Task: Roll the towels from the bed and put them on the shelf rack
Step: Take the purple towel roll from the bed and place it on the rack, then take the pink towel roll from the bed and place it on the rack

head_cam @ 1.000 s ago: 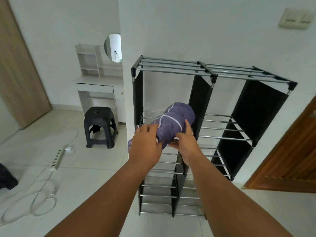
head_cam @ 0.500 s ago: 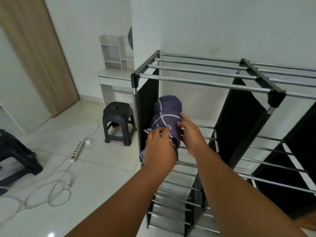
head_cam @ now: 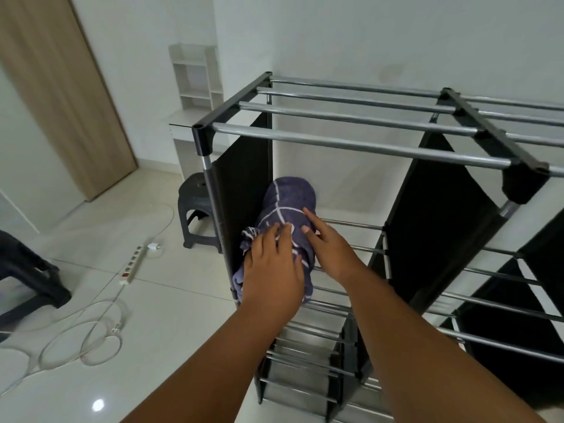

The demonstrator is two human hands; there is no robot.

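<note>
Covering the towel's [head_cam: 285, 209] near end, both hands [head_cam: 271, 270] perhaps pressing.

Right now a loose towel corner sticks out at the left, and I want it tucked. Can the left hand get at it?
Probably yes. The left hand already rests on the rolled towel, fingertips beside the loose corner; nothing lies between them.

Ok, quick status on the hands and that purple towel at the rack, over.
Left hand and right hand both pressed on rolled purple towel. Towel lying on shelf rack second tier, left bay. Nothing blocking.
</note>
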